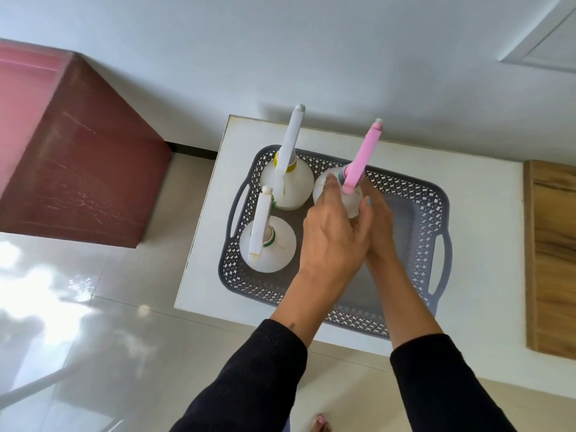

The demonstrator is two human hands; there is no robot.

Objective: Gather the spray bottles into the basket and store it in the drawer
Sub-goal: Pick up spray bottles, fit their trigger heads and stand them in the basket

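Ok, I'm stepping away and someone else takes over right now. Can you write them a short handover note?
Left hand and right hand: both wrapped around the pink-topped spray bottle, holding it inside the grey basket.
Two white-topped bottles stand in the basket's left half: one at the back, one at the front.
The basket sits on the white table.
Done: three bottles in the basket.
Left: release the pink one, then store the basket in the drawer, which is not in view.
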